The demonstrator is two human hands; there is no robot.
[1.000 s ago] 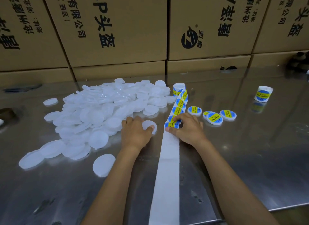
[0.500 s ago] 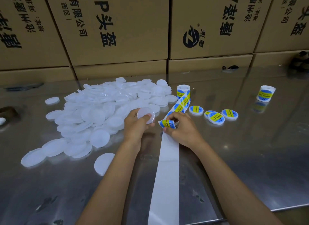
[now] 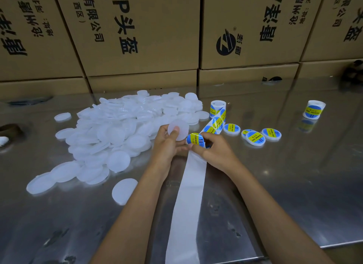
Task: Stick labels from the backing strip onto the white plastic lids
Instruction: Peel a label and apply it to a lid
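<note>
White plastic lid (image 3: pixel 178 129) sat pinched in the left hand (image 3: pixel 167 144) above the steel tabletop (image 3: pixel 294 185). Right hand (image 3: pixel 214 151) pinched a blue-yellow label (image 3: pixel 194 139) just beside it, over the backing strip (image 3: pixel 188 201).

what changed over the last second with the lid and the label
The left hand picked a white lid off the table and holds it raised. The right hand peeled a label from the backing strip and pinches it beside the lid. Lid pile and labelled lids unchanged.

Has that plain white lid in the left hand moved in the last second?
Yes. The lid, earlier flat on the table beside the backing strip, is now lifted and tilted in the left hand, nearer the lid pile.
</note>
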